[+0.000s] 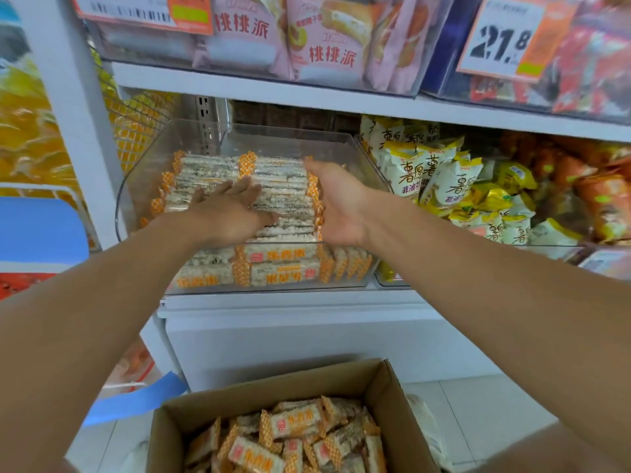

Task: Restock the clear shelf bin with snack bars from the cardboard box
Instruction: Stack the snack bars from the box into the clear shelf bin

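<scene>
The grip is a two-handed one with nothing pinched: the left hand (228, 213) lies flat, palm down, fingers straight and spread on top of the snack bars (273, 186), while the right hand (336, 203) stands on edge with its palm turned inward against the bars' orange wrapper ends, fingers extended along the row. Between and under the two hands the bars lie side by side in a level layer inside the clear shelf bin (136, 172), and the hold looks meant to square them up, the flat hand keeping the layer from riding up and the edge-on hand pushing the ends into line. Just toward the person from the grip, against the bin's front wall, more bars sit in stacked rows with their printed faces outward, probably so a shopper can read them. Beyond the grip the back of the bin shows bare plastic, so there seems to be room left to fill. Well below the grip, on the floor in front of the shelf, the cardboard box (341, 380) stands open with loose bars heaped in it, placed within easy reach for the next handful. Right of the right hand, a neighbouring bin holds yellow and white snack bags (440, 179).
</scene>
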